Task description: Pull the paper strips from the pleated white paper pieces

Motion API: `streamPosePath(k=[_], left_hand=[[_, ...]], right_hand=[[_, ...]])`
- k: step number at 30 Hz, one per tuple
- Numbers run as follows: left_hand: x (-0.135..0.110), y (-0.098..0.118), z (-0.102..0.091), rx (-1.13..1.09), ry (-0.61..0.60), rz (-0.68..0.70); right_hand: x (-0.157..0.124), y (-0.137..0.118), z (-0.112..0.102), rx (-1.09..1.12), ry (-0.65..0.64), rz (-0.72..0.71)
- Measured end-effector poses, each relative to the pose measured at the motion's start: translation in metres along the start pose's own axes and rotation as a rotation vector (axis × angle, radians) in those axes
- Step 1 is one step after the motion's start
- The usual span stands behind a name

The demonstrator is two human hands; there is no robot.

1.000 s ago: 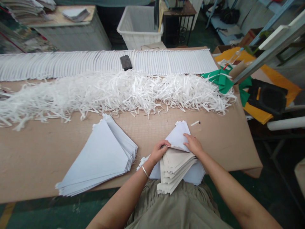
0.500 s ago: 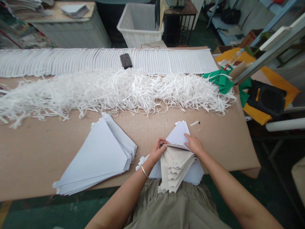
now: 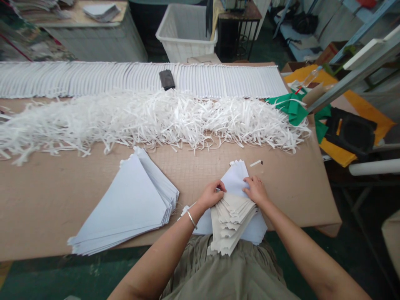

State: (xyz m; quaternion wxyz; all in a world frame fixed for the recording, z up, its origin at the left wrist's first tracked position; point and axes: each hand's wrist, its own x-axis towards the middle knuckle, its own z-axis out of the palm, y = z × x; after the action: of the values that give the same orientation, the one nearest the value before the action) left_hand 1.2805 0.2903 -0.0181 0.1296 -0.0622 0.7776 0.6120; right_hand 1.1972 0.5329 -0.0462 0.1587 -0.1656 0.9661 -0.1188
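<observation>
1. The left hand (image 3: 212, 196) lies narrow across the bundle's left side, fingers curled over the white sheets (image 3: 234, 181); the right hand (image 3: 256, 190) sits narrow on their right side, fingertips on the paper; I cannot tell whether either grips or only presses, though together they seem to steady the bundle against the person's lap.
2. The beige pieces (image 3: 233, 218) fan out below the hands, with notched edges staggered; that offset probably keeps each layer easy to reach; more white sheets lie beneath them.
3. Left of the bundle, the triangular stack (image 3: 128, 202) sits squared on the desk (image 3: 290, 200), likely kept neat for handling as one block.
4. Just beyond the bundle lies a small white strip (image 3: 255, 163); farther on, the paper shreds (image 3: 150, 121) run in a long band across the desk.
5. Beyond the shreds, the pleated strips (image 3: 140, 79) stand in a tight row, with a black pouch (image 3: 167, 80) on top, perhaps as a weight; a white crate (image 3: 184, 33) stands past them.
</observation>
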Motion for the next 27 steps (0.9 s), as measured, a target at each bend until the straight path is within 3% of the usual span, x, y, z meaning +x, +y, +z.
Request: streamPosePath(k=[3, 5, 8, 10, 15, 19, 21, 23, 27], left_hand=[[0.005, 0.001, 0.001, -0.062, 0.085, -0.020], [0.006, -0.001, 0.000, -0.109, 0.124, -0.013], [0.004, -0.005, -0.002, -0.158, 0.047, -0.013], [0.002, -0.007, -0.002, -0.148, -0.028, -0.011], [-0.001, -0.008, 0.003, -0.148, -0.033, 0.042], [0.001, -0.007, 0.002, -0.082, -0.011, 0.118], [0.001, -0.005, 0.001, -0.051, -0.007, 0.144], [0.001, -0.004, 0.000, -0.049, -0.014, 0.141], [-0.004, -0.001, 0.002, -0.118, -0.007, 0.066]], right_hand=[[-0.012, -0.004, 0.000, 0.262, 0.069, -0.067], [-0.023, -0.005, -0.001, 0.532, 0.029, -0.064], [-0.027, -0.004, -0.005, 0.809, -0.067, 0.050], [-0.018, -0.001, -0.006, 0.744, -0.059, 0.115], [0.011, 0.003, -0.002, 0.188, -0.029, 0.061], [0.005, -0.001, -0.004, 0.087, 0.000, 0.017], [-0.007, -0.003, -0.008, 0.174, 0.060, -0.053], [-0.021, -0.004, -0.012, 0.405, 0.076, -0.101], [-0.028, 0.000, -0.017, 0.859, -0.001, 0.068]])
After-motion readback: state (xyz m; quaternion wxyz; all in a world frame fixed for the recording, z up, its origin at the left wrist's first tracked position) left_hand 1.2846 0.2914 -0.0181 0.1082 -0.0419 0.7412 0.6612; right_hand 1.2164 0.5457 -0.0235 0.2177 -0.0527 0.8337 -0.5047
